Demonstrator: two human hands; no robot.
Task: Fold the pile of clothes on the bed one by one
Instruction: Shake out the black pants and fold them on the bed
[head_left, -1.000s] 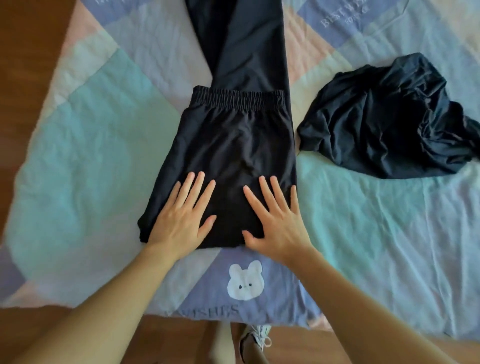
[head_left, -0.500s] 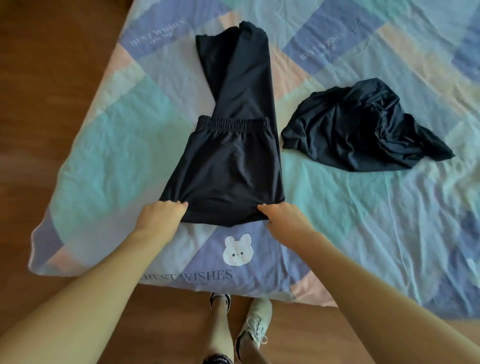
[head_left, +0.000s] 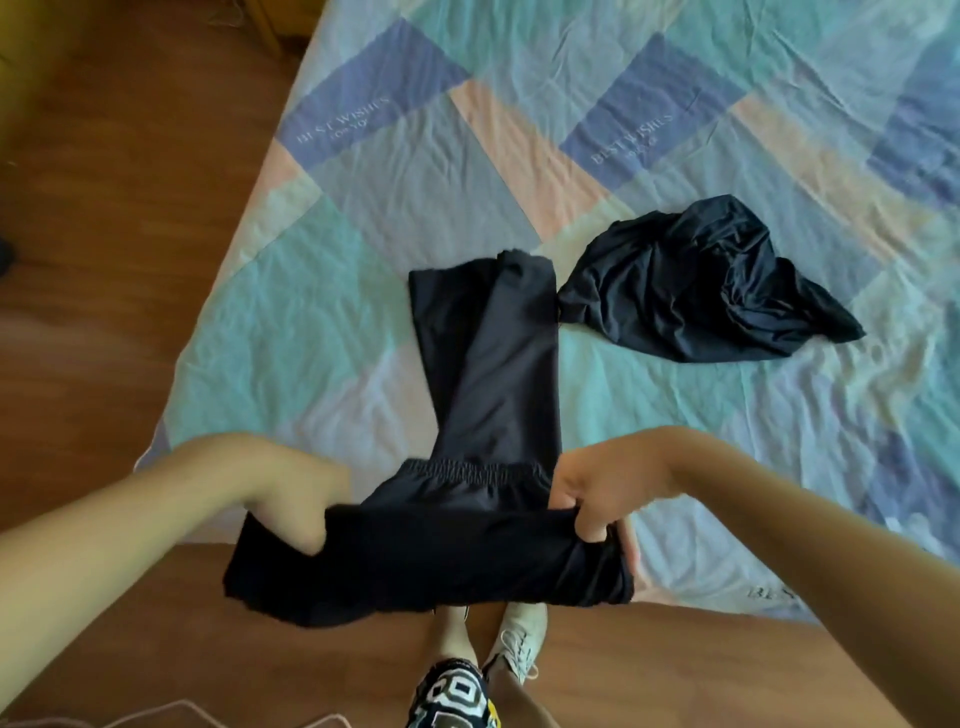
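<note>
A person stands at the foot of a bed (head_left: 332, 312) covered in a pastel patchwork sheet, looking down at both bare arms reaching forward. The landmark here is a pair of dark trousers (head_left: 488, 364), partly folded and lying lengthwise on the sheet near the bed's near edge. The legs stretch away from the person, and the elastic waistband (head_left: 470, 470) sits doubled over them, closer to the body. The left hand (head_left: 296, 499) grips the near left corner of the folded end, fingers curled around the cloth. The right hand (head_left: 592, 499) grips the near right corner, fingers bunched over the fabric edge. Between the two hands the thick folded end is raised off the sheet and hangs partly past the edge of the bed, over a wooden floor (head_left: 130, 260). To the right of the trousers and just beside their far leg ends lies a crumpled dark garment (head_left: 701, 291) — still unfolded, so the task looks well short of finished. Below the trousers, the person's pale sneaker (head_left: 519, 644) shows on the floor. The likely risk from here is the fold coming apart: the cloth looks smooth and slippery, and the layers are pinched only at the corners, so the sagging middle could slide out of line as the end is carried over. A pull toward the body could also drag the legs off the bed — or catch the crumpled garment beside them.
</note>
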